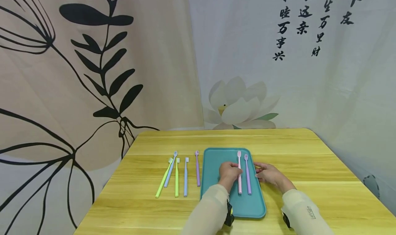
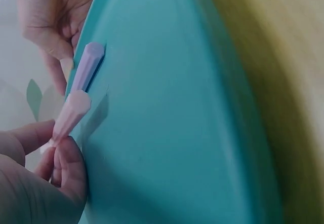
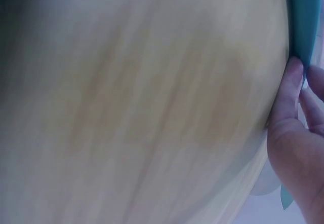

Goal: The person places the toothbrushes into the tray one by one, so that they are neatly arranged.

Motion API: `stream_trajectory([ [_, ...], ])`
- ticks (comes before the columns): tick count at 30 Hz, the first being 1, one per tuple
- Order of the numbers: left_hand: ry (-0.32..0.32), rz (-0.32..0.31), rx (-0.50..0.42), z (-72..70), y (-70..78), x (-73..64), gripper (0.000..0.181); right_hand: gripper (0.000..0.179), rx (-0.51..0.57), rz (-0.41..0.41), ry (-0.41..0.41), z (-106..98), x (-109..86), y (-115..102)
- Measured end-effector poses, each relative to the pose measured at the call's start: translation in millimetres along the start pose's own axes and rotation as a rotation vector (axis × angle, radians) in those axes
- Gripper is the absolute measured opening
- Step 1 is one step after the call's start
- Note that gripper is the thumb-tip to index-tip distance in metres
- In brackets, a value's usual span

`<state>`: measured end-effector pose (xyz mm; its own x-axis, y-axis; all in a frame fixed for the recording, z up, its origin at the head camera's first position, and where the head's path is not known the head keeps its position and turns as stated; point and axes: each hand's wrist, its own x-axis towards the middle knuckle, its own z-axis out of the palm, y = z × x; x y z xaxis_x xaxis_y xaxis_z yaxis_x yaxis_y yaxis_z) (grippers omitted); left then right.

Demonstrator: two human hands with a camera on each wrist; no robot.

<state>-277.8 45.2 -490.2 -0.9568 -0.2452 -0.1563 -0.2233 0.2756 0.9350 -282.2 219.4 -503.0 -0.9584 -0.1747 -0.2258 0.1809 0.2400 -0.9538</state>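
My left hand (image 1: 229,174) pinches a pink toothbrush (image 1: 239,186) over the teal tray (image 1: 245,206). In the left wrist view its handle end (image 2: 73,110) points up out of the thumb and fingertips, casting a shadow on the tray. A purple toothbrush (image 1: 248,176) lies lengthwise in the tray, just right of the pink one. At the tray's right side, my right hand (image 1: 273,176) grips the rim; in the right wrist view the thumb (image 3: 292,77) presses against its outer wall.
Left of the tray on the wooden table (image 1: 123,207) lie several toothbrushes: a green one (image 1: 164,178), a blue one (image 1: 171,169), another green (image 1: 177,180), another blue (image 1: 185,180) and a purple one (image 1: 197,169) close to the tray. A printed curtain (image 1: 167,73) hangs behind.
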Motion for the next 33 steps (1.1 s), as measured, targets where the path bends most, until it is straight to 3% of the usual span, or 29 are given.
stream_trajectory([
  [7,0.04,0.085,0.136,-1.2,5.1,-6.5,0.014,0.062,0.003,0.005,0.001,-0.1,0.8,-0.9],
  [15,0.025,0.065,0.187,-1.9,8.6,-7.9,0.013,0.062,-0.013,0.004,-0.001,0.2,0.4,-1.4],
  [20,0.045,0.109,0.227,-0.7,6.0,-6.7,0.012,0.062,-0.004,0.004,-0.002,0.4,0.7,1.0],
  [33,0.008,0.078,0.177,-4.1,5.7,-5.8,0.01,0.063,-0.016,-0.016,-0.003,-1.4,1.7,3.7],
])
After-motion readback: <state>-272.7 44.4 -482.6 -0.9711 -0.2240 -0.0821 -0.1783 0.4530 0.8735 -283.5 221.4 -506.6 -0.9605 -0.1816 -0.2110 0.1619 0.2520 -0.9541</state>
